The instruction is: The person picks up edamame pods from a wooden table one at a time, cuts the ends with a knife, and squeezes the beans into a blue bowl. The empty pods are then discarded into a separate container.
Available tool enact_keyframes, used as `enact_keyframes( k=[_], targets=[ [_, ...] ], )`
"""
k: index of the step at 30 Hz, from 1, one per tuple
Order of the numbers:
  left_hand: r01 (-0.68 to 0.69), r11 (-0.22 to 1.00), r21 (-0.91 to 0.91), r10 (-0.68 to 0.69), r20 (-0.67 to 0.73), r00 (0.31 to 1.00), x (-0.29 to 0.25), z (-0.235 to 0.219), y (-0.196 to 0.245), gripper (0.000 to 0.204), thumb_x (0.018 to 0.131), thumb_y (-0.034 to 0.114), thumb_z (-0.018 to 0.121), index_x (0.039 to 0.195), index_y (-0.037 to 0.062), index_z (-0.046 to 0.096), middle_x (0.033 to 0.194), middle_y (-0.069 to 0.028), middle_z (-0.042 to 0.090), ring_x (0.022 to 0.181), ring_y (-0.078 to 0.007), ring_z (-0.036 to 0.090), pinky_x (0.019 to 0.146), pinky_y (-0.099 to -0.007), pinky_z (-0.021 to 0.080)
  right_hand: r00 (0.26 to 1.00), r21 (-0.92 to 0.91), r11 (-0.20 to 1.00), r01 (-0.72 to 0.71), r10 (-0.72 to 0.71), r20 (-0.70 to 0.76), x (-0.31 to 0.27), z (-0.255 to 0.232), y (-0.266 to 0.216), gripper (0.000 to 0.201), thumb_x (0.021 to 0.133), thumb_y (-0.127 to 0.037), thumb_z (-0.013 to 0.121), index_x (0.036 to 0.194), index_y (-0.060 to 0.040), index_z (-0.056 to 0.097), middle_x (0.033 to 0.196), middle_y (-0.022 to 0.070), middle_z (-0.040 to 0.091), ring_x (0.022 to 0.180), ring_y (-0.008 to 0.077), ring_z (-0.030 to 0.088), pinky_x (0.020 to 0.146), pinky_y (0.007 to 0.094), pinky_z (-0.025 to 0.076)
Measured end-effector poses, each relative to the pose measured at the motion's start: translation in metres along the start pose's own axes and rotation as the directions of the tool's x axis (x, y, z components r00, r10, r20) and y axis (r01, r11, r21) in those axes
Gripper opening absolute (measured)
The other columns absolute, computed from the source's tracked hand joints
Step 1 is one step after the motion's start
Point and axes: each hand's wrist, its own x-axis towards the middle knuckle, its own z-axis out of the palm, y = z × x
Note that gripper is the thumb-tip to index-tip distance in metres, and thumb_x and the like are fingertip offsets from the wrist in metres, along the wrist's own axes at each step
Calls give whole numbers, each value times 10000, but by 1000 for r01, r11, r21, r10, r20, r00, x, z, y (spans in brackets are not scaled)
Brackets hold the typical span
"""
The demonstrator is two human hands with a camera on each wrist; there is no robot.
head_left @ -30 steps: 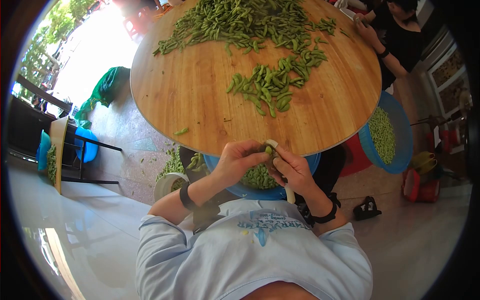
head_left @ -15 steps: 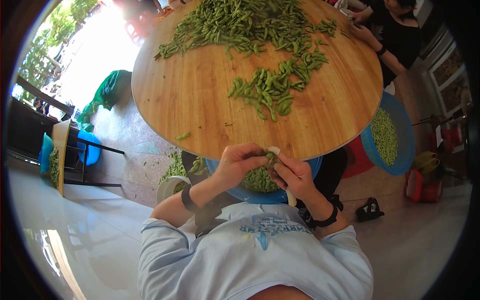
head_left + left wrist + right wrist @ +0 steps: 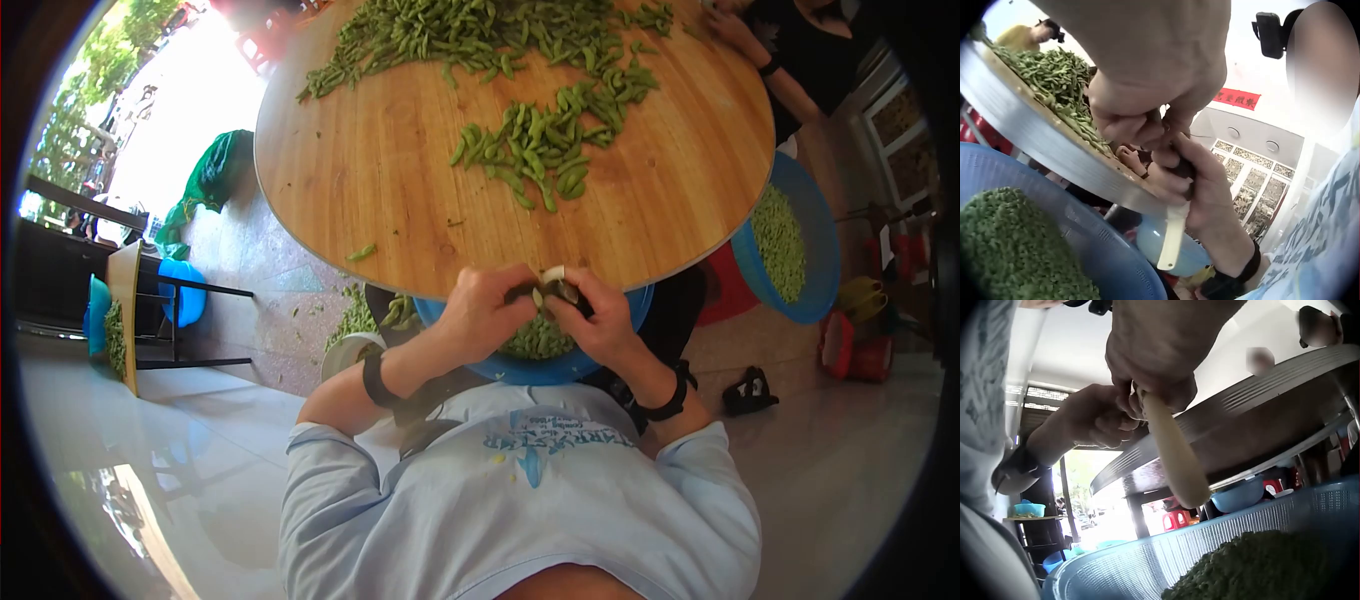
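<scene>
Both hands meet over a blue basket (image 3: 505,372) of shelled green beans (image 3: 540,340), close to the near edge of the round table. My left hand (image 3: 487,310) pinches a green bean pod (image 3: 538,298), with its fingers curled in toward the other hand. My right hand (image 3: 598,315) grips a small tool by its cream handle (image 3: 1175,456), which sticks out below the fist in both wrist views. Its working end is hidden among the fingers. Fingertips of the two hands come together at the pod.
On the round wooden table (image 3: 370,180) lie a large heap of pods (image 3: 450,35) and a smaller heap (image 3: 540,150). Another blue basin (image 3: 822,240) of beans stands at the right. A pale bucket (image 3: 345,353) is at the left, and a person (image 3: 800,60) sits across the table.
The right hand has turned, and the cream handle below it has gone out of sight in the head view. The left hand's knuckles have rolled upward. The whole head view has shifted slightly.
</scene>
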Motion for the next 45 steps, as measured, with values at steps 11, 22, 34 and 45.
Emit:
enact_keyframes(
  k=[11, 22, 34, 45],
  targets=[
    [-243, 753, 611, 164, 183, 969, -26, -19, 30, 134, 767, 32, 590, 897, 14, 565, 693, -164, 593, 646, -369, 601, 564, -422, 478, 952, -111, 948, 300, -290, 94, 6, -6, 0, 256, 770, 16, 645, 1017, 0, 578, 684, 81, 535, 539, 147, 513, 484, 268, 396],
    [-292, 660, 692, -120, 481, 869, -47, -24, -61, 217, 729, 46, 560, 938, 10, 604, 919, -180, 605, 938, -343, 577, 791, -416, 464, 984, 173, 975, -142, 158, -81, 11, -45, 5, 131, 854, -67, 619, 970, -23, 578, 700, -30, 500, 633, 40, 450, 574, 212, 386],
    [-88, 773, 628, -484, 673, 559, 20, 78, -155, 261, 805, 195, 558, 971, 17, 650, 969, -238, 636, 972, -389, 604, 856, -442, 465, 986, 95, 995, -18, 34, -165, 9, -42, 18, 92, 859, -37, 610, 937, -12, 568, 665, -41, 471, 590, 30, 409, 521, 206, 357],
    [86, 652, 753, -705, 561, 434, 35, 58, -163, 320, 736, 10, 475, 1004, -4, 649, 792, -210, 653, 662, -293, 666, 575, -394, 537, 990, 132, 990, -50, 67, -128, 8, -43, 12, 104, 866, -34, 599, 964, -19, 566, 691, -37, 498, 618, 31, 437, 553, 204, 381]
  ],
)
